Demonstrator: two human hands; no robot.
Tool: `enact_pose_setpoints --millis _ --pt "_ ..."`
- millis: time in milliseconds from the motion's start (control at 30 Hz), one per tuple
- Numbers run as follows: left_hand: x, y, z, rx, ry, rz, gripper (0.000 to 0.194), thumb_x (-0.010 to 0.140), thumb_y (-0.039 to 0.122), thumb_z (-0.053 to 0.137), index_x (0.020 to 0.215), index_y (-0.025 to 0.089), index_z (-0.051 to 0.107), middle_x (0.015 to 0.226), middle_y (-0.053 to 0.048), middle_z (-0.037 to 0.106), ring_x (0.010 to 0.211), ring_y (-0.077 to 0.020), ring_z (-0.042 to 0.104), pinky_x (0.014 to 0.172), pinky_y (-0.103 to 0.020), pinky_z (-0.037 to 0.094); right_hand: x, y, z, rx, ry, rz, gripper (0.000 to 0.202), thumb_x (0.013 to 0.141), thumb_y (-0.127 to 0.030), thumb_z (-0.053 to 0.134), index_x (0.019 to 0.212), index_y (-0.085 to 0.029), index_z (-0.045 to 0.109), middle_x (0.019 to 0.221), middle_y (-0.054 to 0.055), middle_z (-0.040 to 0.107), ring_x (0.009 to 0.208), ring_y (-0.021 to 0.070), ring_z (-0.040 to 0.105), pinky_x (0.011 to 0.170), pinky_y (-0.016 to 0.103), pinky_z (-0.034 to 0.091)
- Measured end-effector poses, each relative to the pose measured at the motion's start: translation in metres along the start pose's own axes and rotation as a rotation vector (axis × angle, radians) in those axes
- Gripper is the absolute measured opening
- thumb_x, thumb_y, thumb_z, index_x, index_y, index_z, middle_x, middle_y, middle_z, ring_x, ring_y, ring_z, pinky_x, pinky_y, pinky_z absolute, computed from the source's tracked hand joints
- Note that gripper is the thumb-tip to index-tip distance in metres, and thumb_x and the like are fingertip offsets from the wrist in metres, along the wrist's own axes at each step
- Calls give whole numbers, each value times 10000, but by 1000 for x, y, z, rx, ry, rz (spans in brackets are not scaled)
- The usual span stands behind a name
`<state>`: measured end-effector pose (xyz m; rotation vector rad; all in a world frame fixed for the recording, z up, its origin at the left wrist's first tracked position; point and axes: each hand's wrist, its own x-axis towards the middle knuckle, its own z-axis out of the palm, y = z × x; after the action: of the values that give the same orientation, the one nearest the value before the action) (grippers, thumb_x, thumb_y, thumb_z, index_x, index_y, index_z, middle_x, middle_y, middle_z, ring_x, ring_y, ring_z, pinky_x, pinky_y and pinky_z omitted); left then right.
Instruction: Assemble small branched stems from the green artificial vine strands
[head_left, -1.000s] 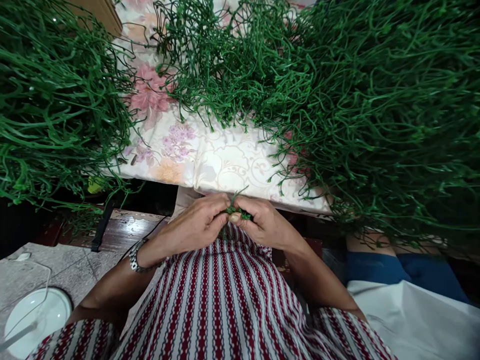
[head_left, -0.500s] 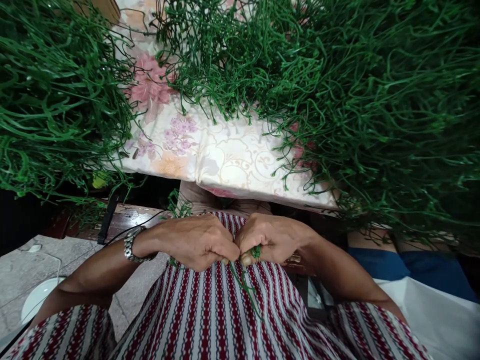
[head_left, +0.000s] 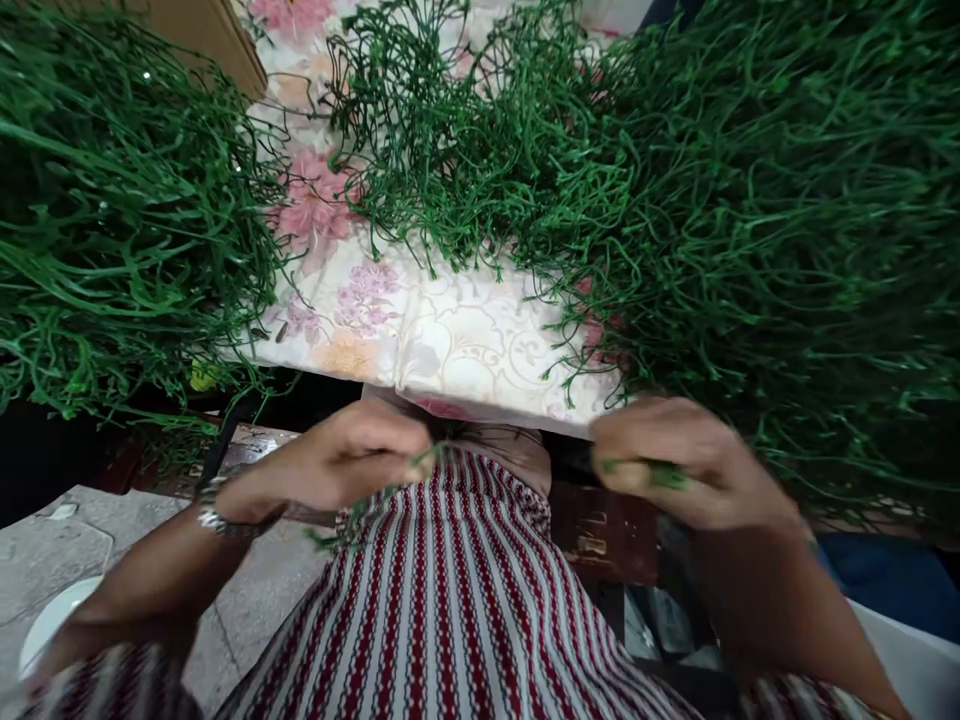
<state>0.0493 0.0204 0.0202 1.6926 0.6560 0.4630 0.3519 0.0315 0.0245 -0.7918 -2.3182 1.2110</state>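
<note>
My left hand (head_left: 352, 455), with a metal watch on its wrist, is closed on thin green stems (head_left: 429, 457) over my striped garment; some stems also stick out below the fist. My right hand (head_left: 667, 460) is a blurred fist at the table's front edge, pinching a short piece of green stem (head_left: 664, 475). A wide gap parts the two hands. Beyond them lies a large heap of green stems (head_left: 787, 230) on the right, joined to a smaller pile (head_left: 480, 170) in the middle. Another heap (head_left: 112, 230) covers the left side.
A floral cloth (head_left: 472, 340) covers the table. At the back left stands a cardboard box (head_left: 217, 40). Low on the left are a black strap and a round white object (head_left: 56, 620) on the tiled floor. A blue item (head_left: 889, 570) lies at the lower right.
My hands were together over my lap and have come apart. The right one has moved to the right, the left one slightly left and up. The view has shifted a little.
</note>
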Motion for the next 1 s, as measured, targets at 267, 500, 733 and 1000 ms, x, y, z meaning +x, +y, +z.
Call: enact_pose_setpoints --millis 267,500,733,1000 --pt "50 -16 30 -261 655 -65 207 764 296 629 641 138 579 640 5 523 593 -92 474 554 -222 399 59 -5 61 33 246 186 290 767 -409 642 911 -171 563 670 -31 550 599 90 465 559 190 360" --pt "50 -24 40 -356 816 -33 66 684 208 709 677 147 685 673 -16 638 649 -107 578 608 -214 476 55 8 86 74 425 224 132 808 -261 595 762 -162 520 603 -59 421 542 58 358 517 169 319" --pt "42 -29 38 -433 715 -93 166 697 267 712 648 135 624 624 15 571 564 -68 483 529 -174 402 53 7 85 210 411 170 75 817 -228 596 812 -156 575 628 -51 490 531 49 380 508 163 323" --pt "31 -31 34 -299 452 -119 186 748 284 651 700 132 555 636 16 494 595 -88 448 558 -203 365 48 8 86 96 413 81 64 824 -198 575 864 -153 554 683 -32 532 566 58 439 555 179 349"
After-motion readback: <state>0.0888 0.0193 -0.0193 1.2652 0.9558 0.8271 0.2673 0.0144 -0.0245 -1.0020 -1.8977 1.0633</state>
